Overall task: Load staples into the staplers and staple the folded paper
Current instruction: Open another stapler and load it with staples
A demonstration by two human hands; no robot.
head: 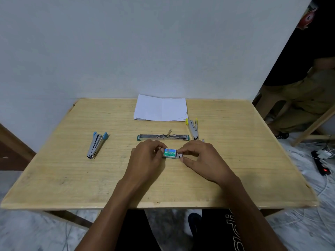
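A small green and white staple box (170,153) lies on the wooden table (72,169) between my hands. My left hand (146,156) grips its left end. My right hand (199,156) pinches the box's right end, where a white inner tray sticks out slightly. Just behind the box, a green stapler (163,137) lies fully opened flat. A blue stapler (97,144) rests at the left, closed. At the right, a yellow stapler (193,128) lies partly opened. The folded white paper (161,110) sits at the table's far edge.
A pale wall stands right behind the table. A person sits on a stool (299,98) at the far right. A power strip and cables (322,160) lie on the floor to the right. My legs are under the near edge.
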